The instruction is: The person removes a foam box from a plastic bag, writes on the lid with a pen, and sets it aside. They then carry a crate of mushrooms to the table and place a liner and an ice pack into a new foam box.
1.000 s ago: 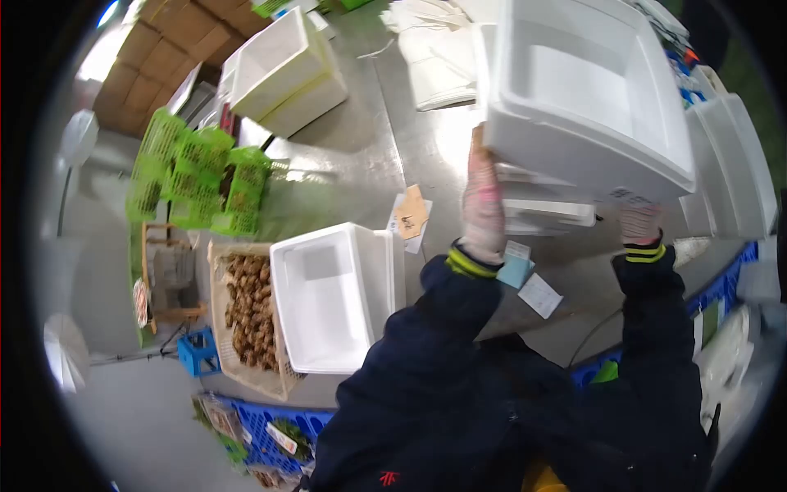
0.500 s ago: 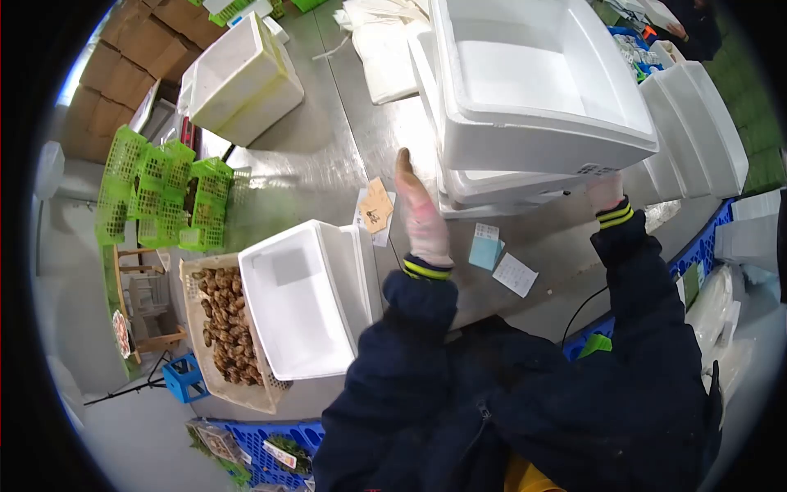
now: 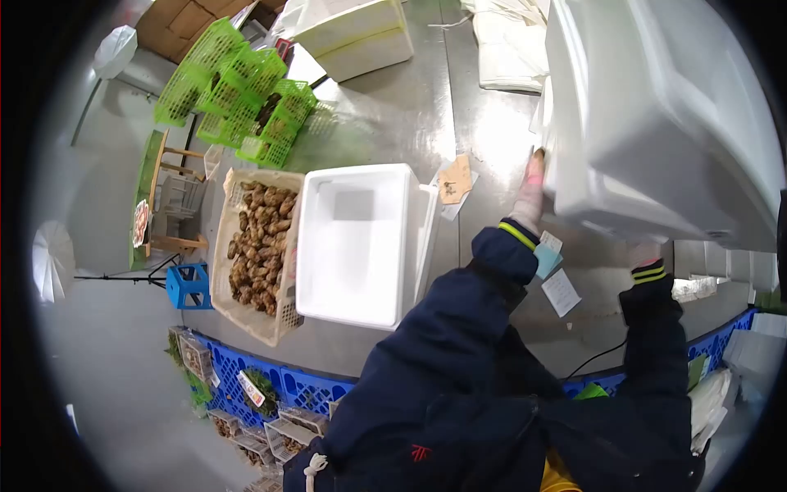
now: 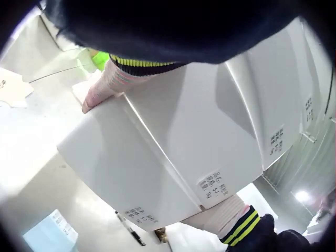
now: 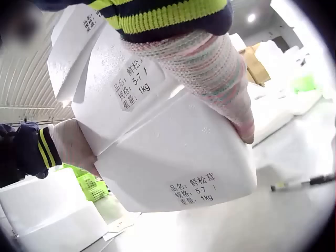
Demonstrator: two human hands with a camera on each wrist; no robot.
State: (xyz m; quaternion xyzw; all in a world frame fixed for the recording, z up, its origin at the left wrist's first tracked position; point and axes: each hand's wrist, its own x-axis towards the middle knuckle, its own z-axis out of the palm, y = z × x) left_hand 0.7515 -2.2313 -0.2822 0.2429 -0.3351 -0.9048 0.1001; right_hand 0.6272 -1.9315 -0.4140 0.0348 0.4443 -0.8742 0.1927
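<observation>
With left hand and right hand nearly straight-fingered, some tips hidden, supporting foam-box stack from two sides, presumably to keep nested boxes together

From left along bench, note crate of brown produce butted against open foam box, probably for quick transfer; then paper slips, likely kept readable; rightmost, tilted stack, held between both hands

Head view: grey floor at lower left. Steel table spans the centre; strong glare right of top centre. Blue stool and wooden frame left of the table. White umbrella at far left. Cartons upper left. Right wrist view: ribbed panelling upper left, wall or ceiling unclear; lit lamp upper right.
</observation>
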